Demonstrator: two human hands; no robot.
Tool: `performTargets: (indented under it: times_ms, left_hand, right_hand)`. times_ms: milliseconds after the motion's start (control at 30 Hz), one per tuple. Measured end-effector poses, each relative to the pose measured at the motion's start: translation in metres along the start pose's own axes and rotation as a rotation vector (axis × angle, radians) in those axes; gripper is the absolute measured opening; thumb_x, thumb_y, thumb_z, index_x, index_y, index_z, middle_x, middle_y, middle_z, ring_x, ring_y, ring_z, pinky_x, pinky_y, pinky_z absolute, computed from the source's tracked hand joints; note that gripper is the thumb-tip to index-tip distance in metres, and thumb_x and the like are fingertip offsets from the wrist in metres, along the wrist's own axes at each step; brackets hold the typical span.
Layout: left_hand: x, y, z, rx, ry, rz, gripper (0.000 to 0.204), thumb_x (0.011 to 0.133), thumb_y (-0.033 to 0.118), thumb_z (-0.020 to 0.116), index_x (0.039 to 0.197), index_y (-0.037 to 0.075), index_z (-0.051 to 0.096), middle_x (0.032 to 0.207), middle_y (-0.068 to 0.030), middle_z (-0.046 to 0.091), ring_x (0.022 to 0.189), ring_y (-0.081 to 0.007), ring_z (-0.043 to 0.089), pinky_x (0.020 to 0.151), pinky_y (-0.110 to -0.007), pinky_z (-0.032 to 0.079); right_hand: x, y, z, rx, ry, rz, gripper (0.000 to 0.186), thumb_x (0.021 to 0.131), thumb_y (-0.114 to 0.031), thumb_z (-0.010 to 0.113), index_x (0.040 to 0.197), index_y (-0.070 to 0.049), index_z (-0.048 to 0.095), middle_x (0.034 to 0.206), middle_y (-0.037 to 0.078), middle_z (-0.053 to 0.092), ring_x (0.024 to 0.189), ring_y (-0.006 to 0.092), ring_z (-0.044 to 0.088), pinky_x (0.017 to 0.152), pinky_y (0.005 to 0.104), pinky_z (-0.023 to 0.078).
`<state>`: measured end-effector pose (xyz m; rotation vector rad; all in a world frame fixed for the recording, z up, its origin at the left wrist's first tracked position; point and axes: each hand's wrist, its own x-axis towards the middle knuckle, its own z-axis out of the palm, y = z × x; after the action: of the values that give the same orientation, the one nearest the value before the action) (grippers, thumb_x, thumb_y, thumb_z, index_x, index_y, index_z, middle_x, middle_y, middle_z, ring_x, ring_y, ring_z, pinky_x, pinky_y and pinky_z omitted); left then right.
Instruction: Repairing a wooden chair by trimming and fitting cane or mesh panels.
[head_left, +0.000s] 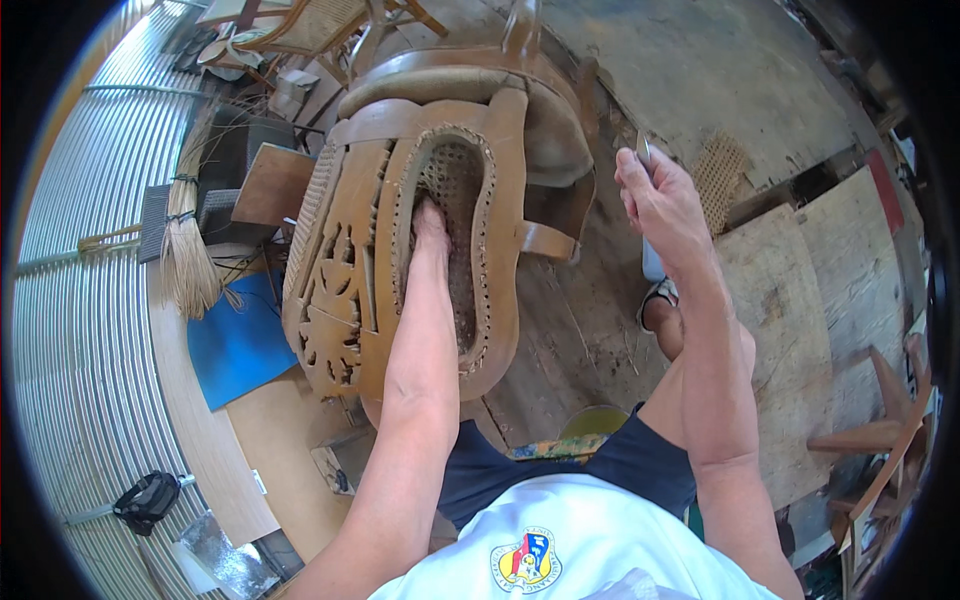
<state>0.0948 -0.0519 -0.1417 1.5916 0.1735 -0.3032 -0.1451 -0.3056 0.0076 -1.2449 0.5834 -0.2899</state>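
A brown wooden chair (498,330) with carved openwork lies tipped before me. Its oval opening has woven cane (455,180) inside and stitches round the edge. My left hand (431,225) reaches into the upper left of this opening, against its inner side; its fingers are hidden. My right hand (650,205) is raised right of the chair, closed on a small pointed metal tool (644,145) that sticks up past the thumb.
Corrugated metal wall (80,320) at left, with a bundle of cane strands (195,260), blue sheet (240,355) and cane-seated chairs (290,30). At right lie plywood sheets (780,330), a cane mesh piece (722,180) and wooden chair parts (880,435).
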Motion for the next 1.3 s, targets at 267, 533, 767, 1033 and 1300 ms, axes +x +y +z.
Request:
performTargets:
  times_ms: [267,533,767,1033,1300]
  left_hand:
    - [0.001,0.004,-0.016,0.274,0.236,0.176,0.06,0.101,0.041,0.045,0.14,-0.004,0.05,0.142,-0.0161,0.054,0.125,-0.0282,0.055,0.108,-0.039,0.042]
    - [-0.001,0.006,-0.027,-0.118,0.159,0.216,0.064,0.101,0.047,0.047,0.139,-0.004,0.052,0.137,-0.0171,0.058,0.124,-0.0285,0.057,0.106,-0.039,0.044]
    - [0.022,-0.002,-0.032,0.167,0.202,0.153,0.065,0.102,0.047,0.044,0.14,-0.005,0.049,0.143,-0.0206,0.052,0.13,-0.032,0.052,0.109,-0.041,0.042]
    - [0.031,-0.004,-0.032,0.569,0.293,0.078,0.062,0.105,0.044,0.04,0.143,-0.005,0.046,0.149,-0.0229,0.045,0.136,-0.0342,0.045,0.111,-0.044,0.038]
    - [-0.065,0.025,-0.017,1.039,0.295,0.355,0.07,0.101,0.047,0.044,0.14,-0.012,0.043,0.141,-0.0359,0.047,0.135,-0.0442,0.045,0.114,-0.045,0.036]
  right_hand:
    - [0.005,-0.005,0.008,-0.06,-0.017,-0.066,0.025,0.104,-0.029,0.058,0.09,-0.008,0.06,0.07,-0.009,0.043,0.063,0.0035,0.035,0.055,0.0238,0.029]
    - [0.004,-0.007,0.006,-0.028,-0.028,-0.063,0.024,0.104,-0.029,0.057,0.091,-0.009,0.06,0.07,-0.009,0.043,0.063,0.0031,0.034,0.055,0.0239,0.029]
    - [0.004,-0.009,0.003,-0.03,-0.024,-0.064,0.024,0.104,-0.028,0.057,0.09,-0.009,0.059,0.071,-0.01,0.043,0.064,0.0029,0.034,0.056,0.0236,0.029]
    - [0.013,-0.011,-0.005,-0.011,-0.005,-0.092,0.024,0.104,-0.029,0.058,0.092,-0.008,0.06,0.072,-0.01,0.043,0.064,0.003,0.035,0.057,0.0238,0.029]
    - [0.01,-0.003,-0.008,-0.04,0.026,-0.075,0.026,0.103,-0.029,0.058,0.093,-0.006,0.061,0.07,-0.009,0.045,0.062,0.0041,0.036,0.056,0.0253,0.031]
